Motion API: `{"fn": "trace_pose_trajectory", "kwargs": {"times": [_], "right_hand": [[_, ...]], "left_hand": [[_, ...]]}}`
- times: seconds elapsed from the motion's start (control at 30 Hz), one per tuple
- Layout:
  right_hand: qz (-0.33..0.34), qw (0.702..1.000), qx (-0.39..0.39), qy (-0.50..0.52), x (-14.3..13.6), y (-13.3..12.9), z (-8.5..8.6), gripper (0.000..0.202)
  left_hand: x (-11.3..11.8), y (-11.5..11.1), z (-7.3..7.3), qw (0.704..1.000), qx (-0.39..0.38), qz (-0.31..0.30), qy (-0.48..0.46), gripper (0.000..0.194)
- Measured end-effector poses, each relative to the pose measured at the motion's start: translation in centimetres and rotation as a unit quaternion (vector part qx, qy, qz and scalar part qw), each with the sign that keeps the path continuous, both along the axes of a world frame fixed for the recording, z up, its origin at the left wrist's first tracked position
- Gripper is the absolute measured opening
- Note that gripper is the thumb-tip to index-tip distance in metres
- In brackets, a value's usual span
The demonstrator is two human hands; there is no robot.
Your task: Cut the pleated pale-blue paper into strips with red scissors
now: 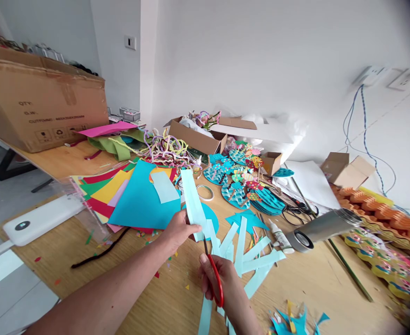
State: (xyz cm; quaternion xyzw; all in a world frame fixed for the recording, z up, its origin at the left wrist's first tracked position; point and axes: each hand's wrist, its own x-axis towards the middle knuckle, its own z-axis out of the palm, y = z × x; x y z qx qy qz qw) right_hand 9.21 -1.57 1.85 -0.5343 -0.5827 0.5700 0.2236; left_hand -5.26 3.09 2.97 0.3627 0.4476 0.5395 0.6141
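My left hand pinches the lower end of a light-blue paper strip, which points up and away from me. In my right hand is a pair of scissors with red handles, the fingers closed through the loops. The blades reach up to the bottom edge of the strip, just below my left thumb; whether they are parted I cannot make out. Several cut light-blue strips lie scattered on the table around and beyond my right hand. Left of the strip a smaller light-blue paper piece rests on a blue sheet.
A fan of coloured paper spreads at left, near a white device. Decorated blue discs, a glue bottle and a metal flask stand right of centre. Blue scraps lie in front. A large carton sits back left.
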Motion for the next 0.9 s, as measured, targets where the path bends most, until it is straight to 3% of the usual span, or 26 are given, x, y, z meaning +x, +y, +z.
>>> {"fn": "trace_pose_trajectory", "kwargs": {"times": [0.27,0.9], "right_hand": [[-0.011,0.999,0.019,0.038,0.12,-0.03,0.33,0.046],[0.002,1.000,-0.001,0.001,0.32,0.13,-0.09,0.046]], "left_hand": [[-0.04,-0.08,0.08,0.999,0.017,-0.016,0.030,0.023],[-0.04,0.08,-0.20,0.994,0.040,-0.020,0.100,0.019]]}}
